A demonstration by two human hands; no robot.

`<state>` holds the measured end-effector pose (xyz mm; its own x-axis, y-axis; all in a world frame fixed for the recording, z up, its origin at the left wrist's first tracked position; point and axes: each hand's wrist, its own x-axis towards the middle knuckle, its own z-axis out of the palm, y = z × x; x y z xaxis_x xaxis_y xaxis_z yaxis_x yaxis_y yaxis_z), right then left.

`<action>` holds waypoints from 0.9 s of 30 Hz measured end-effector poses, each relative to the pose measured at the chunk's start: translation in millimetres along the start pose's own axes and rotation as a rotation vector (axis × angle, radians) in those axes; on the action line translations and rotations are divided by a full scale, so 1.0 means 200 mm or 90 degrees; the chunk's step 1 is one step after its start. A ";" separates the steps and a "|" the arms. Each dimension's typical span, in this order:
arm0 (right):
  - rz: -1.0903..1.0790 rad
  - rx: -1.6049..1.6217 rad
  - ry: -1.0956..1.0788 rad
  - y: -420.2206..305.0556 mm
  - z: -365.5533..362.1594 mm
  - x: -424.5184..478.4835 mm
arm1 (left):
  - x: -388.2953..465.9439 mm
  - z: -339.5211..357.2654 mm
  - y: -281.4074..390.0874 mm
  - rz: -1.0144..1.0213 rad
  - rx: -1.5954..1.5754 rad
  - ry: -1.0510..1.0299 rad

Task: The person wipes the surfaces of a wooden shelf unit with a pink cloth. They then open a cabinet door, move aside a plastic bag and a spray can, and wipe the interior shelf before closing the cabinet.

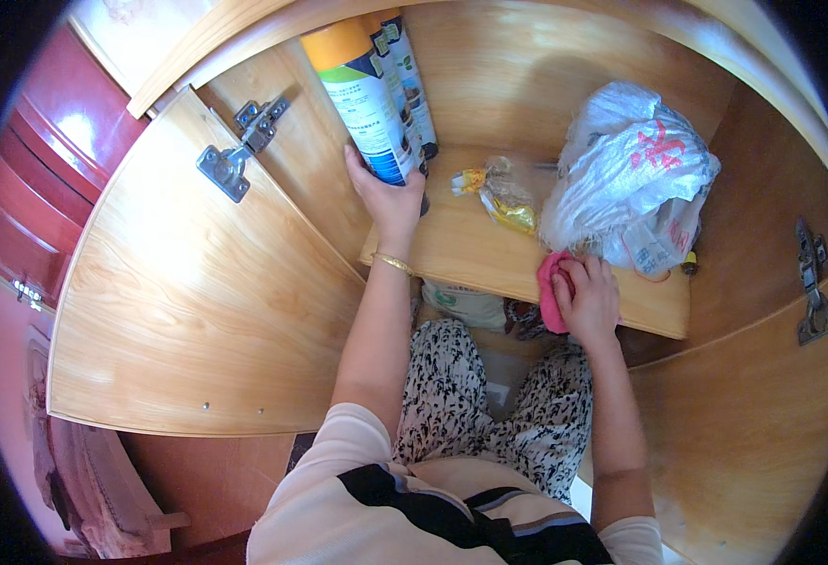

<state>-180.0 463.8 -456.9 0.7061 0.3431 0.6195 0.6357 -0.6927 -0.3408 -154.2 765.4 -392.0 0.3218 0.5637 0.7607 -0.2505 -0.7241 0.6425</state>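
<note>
My left hand (389,194) is wrapped around the lower part of a spray can (364,113) with an orange cap, at the left of a wooden cabinet shelf (467,247). Behind it stands a second, similar can (414,92), partly hidden. Near the shelf's front edge, my right hand (589,296) grips a pink cloth (549,293). A bulging white plastic bag (640,169) with red print sits just beyond that hand. Between bag and cans lies a small clear and yellow packet (509,201), its contents hard to make out.
An open cabinet door (174,296) with a metal hinge (241,148) spreads to my left. Another door (739,424) stands open on the right. Below the shelf are a white sack (463,304) and a dark coiled thing (523,318). A small yellow-capped item (689,263) is beside the bag.
</note>
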 end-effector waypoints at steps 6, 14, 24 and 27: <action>0.005 0.007 0.010 -0.01 0.00 0.00 | -0.03 -0.01 -0.11 -0.129 -0.103 -0.066; 0.016 -0.004 0.013 0.01 0.01 0.00 | -0.09 0.02 -0.07 -0.008 0.124 -0.053; 0.014 0.003 -0.007 -0.01 -0.01 0.01 | -0.10 -0.01 -0.18 -0.072 -0.084 -0.134; 0.012 0.008 -0.009 -0.02 -0.02 0.02 | -0.10 -0.03 -0.21 -0.091 -0.113 -0.151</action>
<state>-181.4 464.3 -450.4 0.7221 0.3387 0.6032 0.6260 -0.6911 -0.3613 -155.5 787.4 -433.3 0.5638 0.5316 0.6321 -0.3362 -0.5514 0.7635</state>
